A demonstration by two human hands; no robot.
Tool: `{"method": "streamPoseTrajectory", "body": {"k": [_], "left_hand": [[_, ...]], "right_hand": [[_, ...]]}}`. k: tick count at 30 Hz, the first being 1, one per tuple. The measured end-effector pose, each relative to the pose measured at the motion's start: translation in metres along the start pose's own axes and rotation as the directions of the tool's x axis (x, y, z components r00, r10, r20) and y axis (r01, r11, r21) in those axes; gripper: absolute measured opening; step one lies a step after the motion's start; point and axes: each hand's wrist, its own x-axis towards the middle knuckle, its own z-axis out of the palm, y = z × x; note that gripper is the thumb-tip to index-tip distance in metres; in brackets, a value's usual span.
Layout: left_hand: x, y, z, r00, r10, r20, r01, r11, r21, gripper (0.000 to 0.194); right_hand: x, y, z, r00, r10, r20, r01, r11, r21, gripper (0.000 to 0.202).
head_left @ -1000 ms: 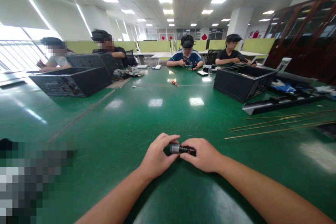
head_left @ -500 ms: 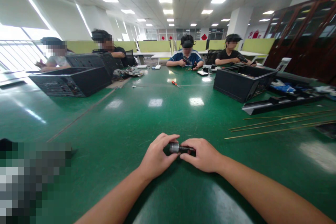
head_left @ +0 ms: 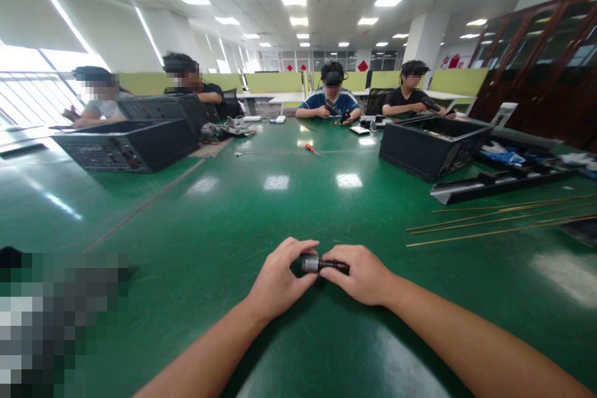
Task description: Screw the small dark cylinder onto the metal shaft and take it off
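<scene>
Low in the middle of the view, a small cylindrical tool point(head_left: 310, 263) with a silver-grey band and a thinner black shaft lies crosswise between my hands. Its exact kind is not clear. My left hand point(head_left: 278, 277) curls round the silver-banded end, thumb below and fingers above. From the other side, my right hand point(head_left: 358, 273) pinches the black shaft between thumb and fingers; part of the shaft is hidden in that palm. Both forearms reach in over the green tabletop point(head_left: 261, 217).
Thin brass-coloured rods point(head_left: 466, 236) lie to the right, near a dark metal rail point(head_left: 494, 183). Black computer cases point(head_left: 415, 152) stand on both sides. An orange screwdriver point(head_left: 311, 149) lies further back. Several people sit across the table. Something pixelated point(head_left: 41, 323) covers the lower left.
My right thumb has come slightly up against the shaft. The nearest brass rod's tip has shifted a little right. My left hand stays put.
</scene>
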Motion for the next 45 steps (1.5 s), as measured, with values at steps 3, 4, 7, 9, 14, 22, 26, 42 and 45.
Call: {"method": "streamPoseTrajectory", "body": {"k": [3,4,7,9,14,22,26,42,45], "left_hand": [[0.0006,0.0019,-0.0008,1.0,0.017,-0.006,-0.017,1.0,0.013,0.028],[0.0009,0.0024,-0.0011,1.0,0.022,-0.008,-0.021,1.0,0.018,0.025],[0.0013,0.0036,-0.0015,1.0,0.024,-0.019,-0.023,0.999,0.028,0.022],[0.0016,0.0041,-0.0015,0.999,0.019,-0.029,-0.019,0.999,0.033,0.021],[0.0021,0.0056,-0.0023,0.998,0.019,-0.052,-0.017,0.999,0.047,0.022],[0.001,0.0027,-0.0024,0.999,0.008,-0.048,-0.005,0.998,0.056,0.024],[0.0013,0.0034,-0.0023,0.998,0.003,-0.056,0.001,0.998,0.063,0.023],[0.001,0.0046,-0.003,0.999,-0.007,-0.052,0.01,0.998,0.056,0.024],[0.0013,0.0049,-0.0033,0.999,-0.006,-0.053,0.008,0.999,0.051,0.023]], "right_hand": [[0.0005,0.0003,-0.0004,1.0,-0.007,-0.004,0.007,1.0,-0.003,0.018],[0.0006,0.0003,-0.0007,1.0,-0.009,-0.003,0.009,1.0,-0.002,0.018],[0.0007,0.0007,-0.0013,1.0,-0.011,-0.007,0.011,1.0,0.001,0.017],[0.0006,0.0015,-0.0013,1.0,-0.012,-0.012,0.012,1.0,0.003,0.017],[0.0002,0.0038,-0.0007,1.0,-0.018,-0.02,0.018,1.0,0.001,0.017],[0.0003,0.0052,-0.0011,0.998,-0.046,-0.037,0.046,0.999,0.015,0.016],[0.0005,0.0057,-0.0008,0.998,-0.044,-0.041,0.045,0.999,0.016,0.016],[0.0003,0.005,-0.0037,0.997,-0.064,-0.044,0.065,0.998,0.016,0.015],[0.0,0.0048,-0.0048,0.997,-0.065,-0.043,0.066,0.998,0.014,0.015]]}}
